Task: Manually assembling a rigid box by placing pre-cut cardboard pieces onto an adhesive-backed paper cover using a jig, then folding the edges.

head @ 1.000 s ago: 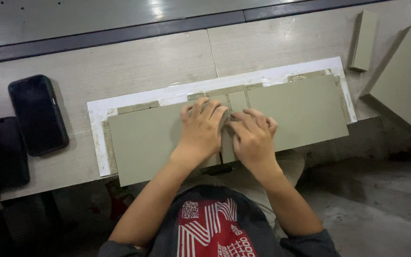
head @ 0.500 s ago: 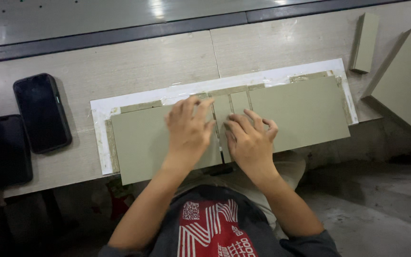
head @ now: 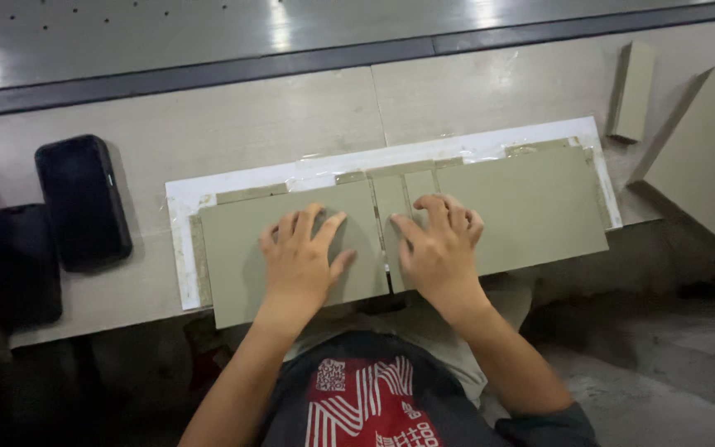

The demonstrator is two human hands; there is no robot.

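While flat on the grey boards, left hand and right hand, fingers spread, no grip.

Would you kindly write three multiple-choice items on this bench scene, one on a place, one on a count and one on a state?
1. Where do the two black phones lie?
A. left of the white sheet
B. on the grey boards
C. right of the boards

2. How many large grey-green boards lie under the hands?
A. one
B. two
C. four

3. How are the hands placed?
A. lifted off the table
B. gripping a phone
C. pressed flat on the boards

Answers:
1 A: both phones sit on the table beyond the left edge of the white sheet.
2 B: the left board and the right board meet at a narrow strip.
3 C: the left hand and the right hand lie with fingers spread.
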